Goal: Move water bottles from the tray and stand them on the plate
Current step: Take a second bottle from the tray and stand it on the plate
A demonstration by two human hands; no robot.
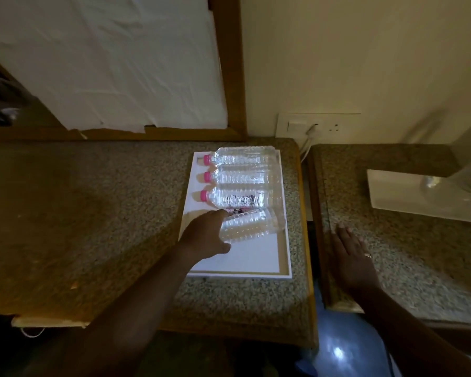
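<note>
A white tray (pixel 256 259) lies on the speckled stone counter. On it lie three clear water bottles with pink caps, side by side: the far one (pixel 242 155), the middle one (pixel 242 175) and the near one (pixel 242 198). My left hand (pixel 206 231) is closed around the cap end of another clear bottle (pixel 253 225), which lies tilted on the tray. My right hand (pixel 351 254) rests flat, fingers apart, on the right counter. A white square plate (pixel 403 197) sits at the far right with one clear bottle (pixel 457 180) standing on it, blurred.
A gap (pixel 309 227) separates the two counters. A wall socket (pixel 318 126) with a plugged cable is behind the tray. A wooden frame (pixel 231 77) with white cloth rises at the back left. A blue object (pixel 340 346) sits below the gap.
</note>
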